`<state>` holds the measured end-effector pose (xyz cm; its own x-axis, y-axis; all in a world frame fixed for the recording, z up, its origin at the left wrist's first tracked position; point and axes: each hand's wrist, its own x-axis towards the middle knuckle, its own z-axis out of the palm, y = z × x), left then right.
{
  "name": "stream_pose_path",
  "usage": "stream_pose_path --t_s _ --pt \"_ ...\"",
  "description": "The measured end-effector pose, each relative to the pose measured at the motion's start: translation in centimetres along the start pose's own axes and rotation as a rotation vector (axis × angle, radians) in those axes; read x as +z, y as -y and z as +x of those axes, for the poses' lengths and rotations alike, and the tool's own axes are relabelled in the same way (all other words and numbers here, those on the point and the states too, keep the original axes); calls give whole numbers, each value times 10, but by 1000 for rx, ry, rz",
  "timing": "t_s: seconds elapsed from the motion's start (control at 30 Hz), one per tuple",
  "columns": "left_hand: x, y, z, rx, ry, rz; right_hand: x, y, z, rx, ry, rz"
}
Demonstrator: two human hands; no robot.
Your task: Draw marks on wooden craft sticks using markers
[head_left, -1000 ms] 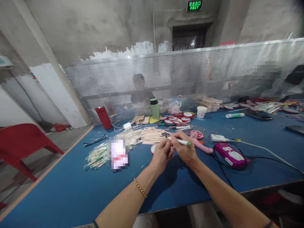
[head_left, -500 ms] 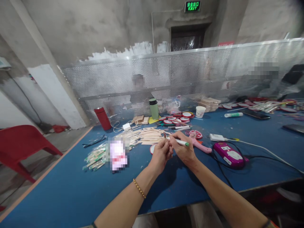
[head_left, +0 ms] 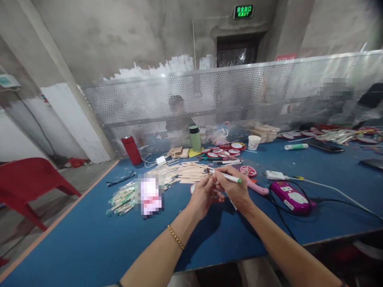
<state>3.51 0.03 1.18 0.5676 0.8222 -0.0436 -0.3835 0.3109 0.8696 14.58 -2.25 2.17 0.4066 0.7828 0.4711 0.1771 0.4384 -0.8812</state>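
Note:
My left hand (head_left: 205, 192) pinches a thin stick with a brown end (head_left: 208, 172) upright between thumb and forefinger; its lower part is hidden by the fingers. My right hand (head_left: 235, 187) grips a white marker pen with a green end (head_left: 231, 177), held slantwise close to the stick. Both hands nearly meet above the blue table. A narrow pale strip (head_left: 233, 205) shows beneath my right hand, its kind unclear. Just beyond my hands lies a pile of bare wooden sticks (head_left: 191, 173), and a white round piece (head_left: 192, 188) is partly covered by my left hand.
Plastic-wrapped sticks (head_left: 122, 199) and a blurred-out phone-like object (head_left: 151, 197) lie left. A pink glue gun (head_left: 257, 187) and purple power strip (head_left: 291, 197) with cables are right. Bottles, red-rimmed discs (head_left: 223, 151) and a paper cup (head_left: 253, 142) stand before a perforated metal screen (head_left: 143, 95).
The lower fingers of my left hand have spread out, and the pale strip has come into sight below my right hand. The view has shifted slightly. Both grips are kept.

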Motion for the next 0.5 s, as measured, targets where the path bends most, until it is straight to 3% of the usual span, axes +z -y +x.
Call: stream_pose_path --t_s 0.17,0.5 --pt "-3 4 3 -22 36 -29 1 2 -1 18 10 7" --pt "-4 10 5 27 35 -27 0 -8 1 -115 39 -113"
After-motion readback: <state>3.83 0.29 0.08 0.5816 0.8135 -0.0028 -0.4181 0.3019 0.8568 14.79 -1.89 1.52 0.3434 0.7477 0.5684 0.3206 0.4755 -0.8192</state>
